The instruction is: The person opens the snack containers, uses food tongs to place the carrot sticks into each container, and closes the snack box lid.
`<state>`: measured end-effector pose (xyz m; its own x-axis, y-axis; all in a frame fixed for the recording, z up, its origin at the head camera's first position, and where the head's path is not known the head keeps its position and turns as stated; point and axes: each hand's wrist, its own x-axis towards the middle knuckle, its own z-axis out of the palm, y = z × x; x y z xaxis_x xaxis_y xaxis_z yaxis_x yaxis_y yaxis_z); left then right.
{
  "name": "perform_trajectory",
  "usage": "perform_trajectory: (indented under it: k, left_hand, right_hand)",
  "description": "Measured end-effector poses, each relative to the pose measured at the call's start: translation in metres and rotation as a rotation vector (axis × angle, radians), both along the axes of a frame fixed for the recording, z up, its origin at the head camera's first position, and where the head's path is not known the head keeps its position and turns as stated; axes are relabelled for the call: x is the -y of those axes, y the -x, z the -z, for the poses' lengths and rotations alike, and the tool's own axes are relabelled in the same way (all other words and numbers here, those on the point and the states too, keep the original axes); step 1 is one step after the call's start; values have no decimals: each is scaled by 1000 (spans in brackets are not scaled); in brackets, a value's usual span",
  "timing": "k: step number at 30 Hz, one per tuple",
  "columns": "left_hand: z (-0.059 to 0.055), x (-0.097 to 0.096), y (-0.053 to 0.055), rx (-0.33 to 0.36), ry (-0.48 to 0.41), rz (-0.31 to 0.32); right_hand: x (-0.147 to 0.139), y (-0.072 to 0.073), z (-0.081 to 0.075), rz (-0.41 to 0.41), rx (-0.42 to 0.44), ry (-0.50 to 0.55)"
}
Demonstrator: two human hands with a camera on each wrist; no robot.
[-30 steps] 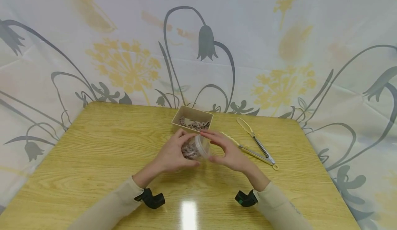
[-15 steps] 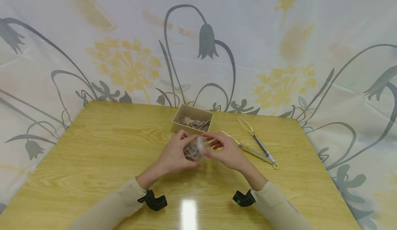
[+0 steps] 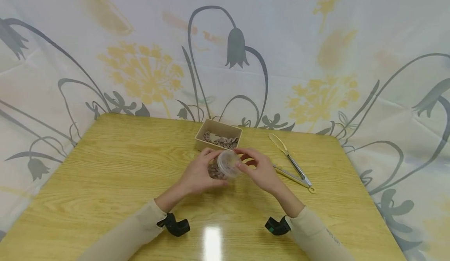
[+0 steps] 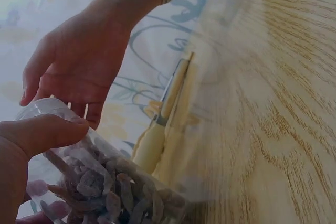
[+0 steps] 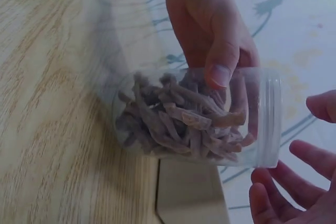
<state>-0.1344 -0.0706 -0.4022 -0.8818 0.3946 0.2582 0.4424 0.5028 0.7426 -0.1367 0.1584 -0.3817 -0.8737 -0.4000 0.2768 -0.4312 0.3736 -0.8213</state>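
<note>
My left hand [image 3: 198, 174] grips a clear plastic jar [image 5: 157, 148] around its side, with the thumb laid across it near the top. Greyish-brown dried strips [image 5: 184, 116] fill much of the jar. It is held tilted, its translucent round top [image 3: 229, 164] towards my right hand [image 3: 259, 170]. The right fingers are loosely bent beside that top; in the right wrist view, fingertips [image 5: 261, 177] meet the lower rim while the thumb stands apart. Whether the top is a separate lid is hard to tell. Behind the jar, a beige box [image 3: 221, 127] contains similar strips.
Yellow-tipped metal tongs [image 3: 293, 163] lie spread on the wooden table [image 3: 140, 147], right of the box and partly behind my right hand. A flower-patterned cloth [image 3: 147, 58] hangs behind the table. Black devices [image 3: 175, 225] are strapped at both wrists.
The jar's top has turned from facing right to facing more towards the head camera. My right hand has shifted slightly right and its fingers have bent more; the left hand keeps its grip.
</note>
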Motion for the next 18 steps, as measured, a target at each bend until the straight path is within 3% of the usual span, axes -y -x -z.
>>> perform_trajectory:
  k: [10, 14, 18]
  left_hand:
    - [8, 6, 4, 129, -114, -10]
    - [11, 8, 7, 134, -131, -3]
    - [12, 11, 7, 136, -113, 13]
  right_hand:
    - [-4, -4, 3, -59, 14, 104]
    - [-8, -6, 6, -67, -1, 103]
    - [-14, -9, 10, -34, -73, 58]
